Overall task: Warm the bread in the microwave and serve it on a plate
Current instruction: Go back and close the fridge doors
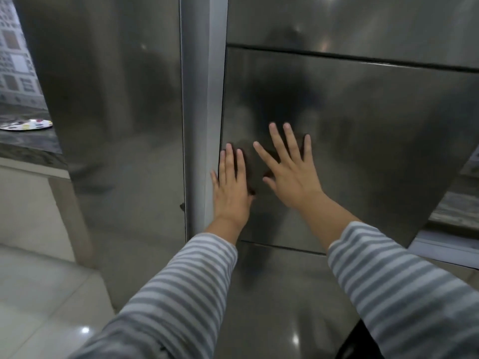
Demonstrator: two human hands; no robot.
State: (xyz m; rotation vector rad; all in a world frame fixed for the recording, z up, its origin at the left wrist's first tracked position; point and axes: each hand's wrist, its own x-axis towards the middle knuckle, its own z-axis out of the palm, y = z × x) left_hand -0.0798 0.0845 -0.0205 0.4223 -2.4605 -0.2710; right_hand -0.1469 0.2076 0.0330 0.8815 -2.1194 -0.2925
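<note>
I face a tall steel fridge. Both my hands lie flat, fingers spread, against its middle door panel point(363, 141). My left hand point(230, 187) rests at the panel's left edge, next to the lighter vertical strip point(202, 112), and my right hand point(290, 169) is just to its right. Neither hand holds anything. A white plate with coloured dots point(26, 124) sits on the dark stone counter at the far left. No bread and no microwave are in view.
The fridge's steel side point(116, 112) fills the left-centre. The counter point(23, 149) sticks out at the left above a pale cabinet front. Glossy light floor tiles point(46, 307) lie below. Another counter edge point(458, 208) shows at the right.
</note>
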